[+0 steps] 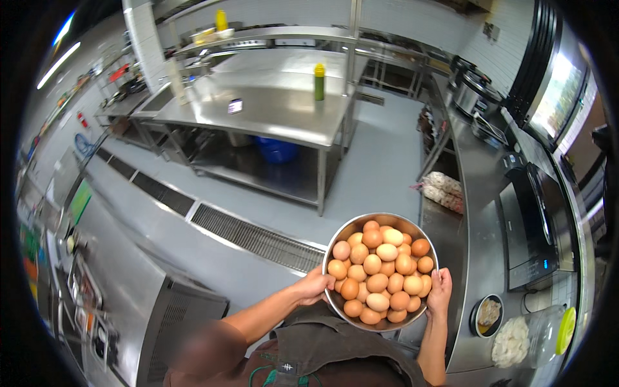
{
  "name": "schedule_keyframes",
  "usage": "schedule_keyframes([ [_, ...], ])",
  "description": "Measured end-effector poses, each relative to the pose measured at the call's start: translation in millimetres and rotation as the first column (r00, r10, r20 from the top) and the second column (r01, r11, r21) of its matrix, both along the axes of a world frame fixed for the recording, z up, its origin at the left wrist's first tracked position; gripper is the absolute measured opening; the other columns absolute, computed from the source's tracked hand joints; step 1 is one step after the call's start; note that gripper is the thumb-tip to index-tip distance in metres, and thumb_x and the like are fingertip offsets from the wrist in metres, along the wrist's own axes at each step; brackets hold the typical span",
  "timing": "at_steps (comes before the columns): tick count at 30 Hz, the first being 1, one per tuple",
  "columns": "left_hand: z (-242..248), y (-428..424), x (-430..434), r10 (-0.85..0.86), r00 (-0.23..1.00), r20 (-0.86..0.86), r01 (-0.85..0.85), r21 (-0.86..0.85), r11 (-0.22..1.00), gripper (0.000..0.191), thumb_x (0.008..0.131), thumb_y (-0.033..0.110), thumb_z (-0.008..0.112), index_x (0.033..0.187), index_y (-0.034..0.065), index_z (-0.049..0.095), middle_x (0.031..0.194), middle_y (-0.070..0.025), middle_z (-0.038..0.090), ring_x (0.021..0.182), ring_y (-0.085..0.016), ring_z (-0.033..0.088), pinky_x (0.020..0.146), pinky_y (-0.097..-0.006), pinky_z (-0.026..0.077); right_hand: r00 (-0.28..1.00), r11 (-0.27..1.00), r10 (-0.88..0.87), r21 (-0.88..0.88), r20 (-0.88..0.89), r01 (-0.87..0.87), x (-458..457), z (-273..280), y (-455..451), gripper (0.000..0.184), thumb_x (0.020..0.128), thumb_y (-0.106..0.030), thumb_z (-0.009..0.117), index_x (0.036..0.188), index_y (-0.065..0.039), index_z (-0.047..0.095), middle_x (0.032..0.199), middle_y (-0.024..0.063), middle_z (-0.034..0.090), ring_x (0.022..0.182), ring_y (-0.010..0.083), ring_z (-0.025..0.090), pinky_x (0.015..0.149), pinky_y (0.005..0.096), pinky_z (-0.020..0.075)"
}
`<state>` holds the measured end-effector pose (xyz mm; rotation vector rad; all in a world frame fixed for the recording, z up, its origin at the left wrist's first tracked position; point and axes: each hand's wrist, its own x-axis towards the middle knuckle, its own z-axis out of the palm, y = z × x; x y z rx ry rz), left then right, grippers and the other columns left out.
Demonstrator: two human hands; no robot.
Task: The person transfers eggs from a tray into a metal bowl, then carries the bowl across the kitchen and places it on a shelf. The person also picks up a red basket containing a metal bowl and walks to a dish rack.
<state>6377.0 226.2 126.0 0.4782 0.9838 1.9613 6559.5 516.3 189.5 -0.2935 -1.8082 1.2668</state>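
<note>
A round stainless steel bowl (333, 237) is held out in front of my apron, above the floor. Brown eggs (377, 283) fill it, heaped in several layers. My left hand (312, 286) grips the bowl's left rim, its thumb over the edge. On the opposite side my right hand (439, 291) holds the rim, thumb uppermost. The fingers of both hands are partly hidden beneath the bowl.
A steel worktable (271, 116) carries a green squeeze bottle (319, 83) and a phone (235, 106). Floor drain grates (242, 237) cross the floor. Along the right counter (476, 251) stand a microwave oven (537, 227), a small bowl (487, 315), a clear jar (541, 336) and a multicooker (476, 92).
</note>
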Motion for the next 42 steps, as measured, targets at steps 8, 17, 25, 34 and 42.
schedule_keyframes([
  [8,58.5,-6.8,-66.5,-0.243,0.97,-0.005,0.242,-0.056,0.969,0.064,0.077,-0.009,0.046,0.139,-0.0023,0.037,0.115,-0.0176,0.056,0.083,-0.028,0.068,0.062,-0.0386,0.064,0.978,0.975,-0.202,-0.107,-0.054,0.196,-7.9,50.8,-44.6,0.024,0.104,-0.017,0.056,0.084,-0.011,0.044,0.075,-0.0065,0.039,0.069,0.0039,0.036,0.061,0.0223,0.0333],
  [17,133.2,-20.9,-67.3,-0.082,0.935,0.344,0.138,-0.141,0.98,0.062,0.076,-0.01,0.047,0.137,-0.0042,0.038,0.109,-0.0185,0.058,0.078,-0.028,0.067,0.056,-0.0389,0.062,0.947,0.957,-0.15,-0.199,0.283,0.211,-55.9,152.9,-63.3,0.025,0.104,-0.018,0.057,0.083,-0.011,0.044,0.076,-0.0065,0.039,0.069,0.0036,0.036,0.061,0.0221,0.033],
  [25,146.9,-4.7,-67.2,-0.003,0.869,0.495,0.098,-0.167,0.981,0.061,0.076,-0.014,0.046,0.136,-0.0058,0.04,0.116,-0.0189,0.057,0.091,-0.03,0.067,0.073,-0.04,0.063,0.903,0.973,-0.038,-0.188,0.429,0.13,-70.2,170.3,-11.8,0.029,0.104,-0.021,0.057,0.081,-0.011,0.042,0.075,-0.007,0.035,0.068,0.0032,0.032,0.058,0.0223,0.0288],
  [34,173.2,39.0,-133.0,-0.161,0.855,0.494,0.302,-0.22,0.928,0.07,0.075,-0.013,0.043,0.144,-0.0002,0.034,0.123,-0.0192,0.054,0.099,-0.031,0.065,0.076,-0.0405,0.062,0.819,0.911,-0.269,-0.141,0.506,0.387,-83.4,183.7,-4.9,0.031,0.105,-0.021,0.055,0.08,-0.01,0.04,0.074,-0.0056,0.036,0.07,0.0052,0.033,0.06,0.0242,0.0315],
  [42,183.9,26.1,-150.5,-0.1,0.85,0.517,0.327,-0.37,0.869,0.066,0.074,-0.012,0.045,0.138,-0.0019,0.04,0.118,-0.0175,0.054,0.102,-0.031,0.062,0.082,-0.0396,0.059,0.866,0.861,-0.152,-0.366,0.477,0.353,-94.4,177.4,-12.0,0.026,0.106,-0.019,0.053,0.084,-0.009,0.045,0.077,-0.0043,0.043,0.072,0.0047,0.039,0.064,0.0226,0.0361],
])
